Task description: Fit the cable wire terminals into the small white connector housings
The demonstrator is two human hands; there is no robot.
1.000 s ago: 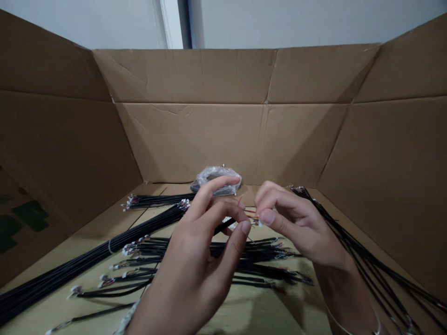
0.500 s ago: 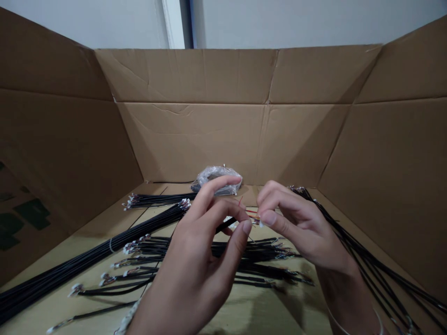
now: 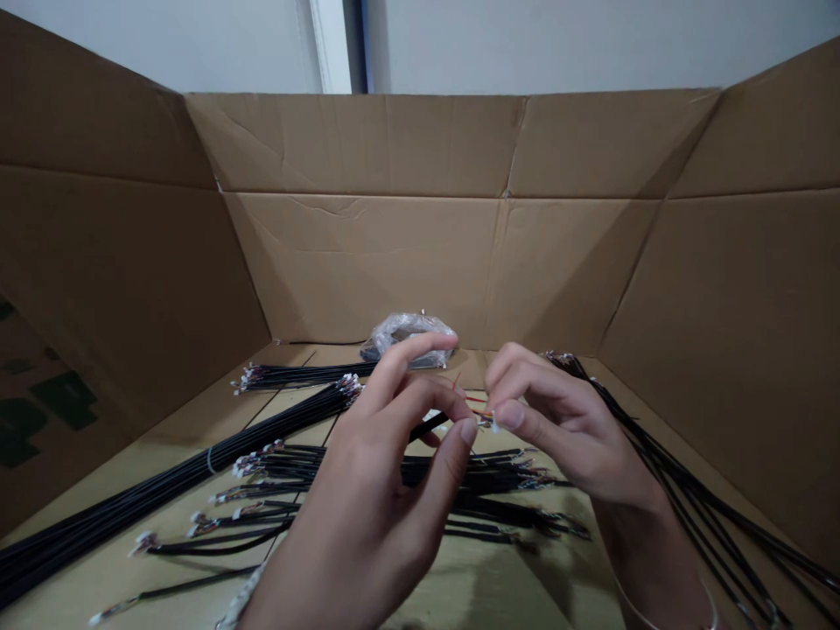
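Observation:
My left hand (image 3: 394,464) pinches a black cable (image 3: 430,426) close to its end, where thin red, orange and other coloured wires (image 3: 482,411) fan out. My right hand (image 3: 557,424), just to the right, is closed with thumb and forefinger on a small white connector (image 3: 495,426) at the tips of those wires. One red wire sticks up beside my left fingertips. Beneath both hands lie several short black cables (image 3: 492,472) with white connectors at their left ends and loose wire ends at the right.
Cardboard walls (image 3: 374,236) enclose the back and sides. A long tied bundle of black cables (image 3: 262,433) lies left, a smaller bundle (image 3: 308,374) behind it. Long cables (image 3: 682,472) run along the right. A clear plastic bag (image 3: 400,332) sits at the back.
Both hands hold nearly the same pose. They and the whole scene appear shifted very slightly to the right.

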